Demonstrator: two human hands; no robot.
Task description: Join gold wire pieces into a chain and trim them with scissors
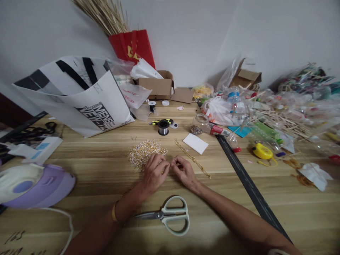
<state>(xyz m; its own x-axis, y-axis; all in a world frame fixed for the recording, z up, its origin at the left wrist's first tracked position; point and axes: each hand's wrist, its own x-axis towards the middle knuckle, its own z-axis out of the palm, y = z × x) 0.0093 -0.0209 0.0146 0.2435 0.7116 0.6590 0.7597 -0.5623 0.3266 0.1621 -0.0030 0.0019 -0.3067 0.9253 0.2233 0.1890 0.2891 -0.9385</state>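
Observation:
Beside a pile of small gold and silver pieces [142, 153], my left hand [156, 171] is closed, its thumb and fingers pinched together. My right hand [184, 170] is closed too, thumb against forefinger, with its fingertips close to those of my left hand. What the two hands hold is too small to make out. A gold chain [193, 158] lies on the wooden table just beyond my right hand. Scissors [170, 215] with pale handles lie nearer to me, their blades pointing left.
Behind the hands are a wire spool [163, 128], a white card [196, 143] and a glass jar of beads [198, 125]. A purple and white iron [37, 185] stands at the left. Plastic bottles, sticks and a yellow tape measure [262, 151] lie at the right.

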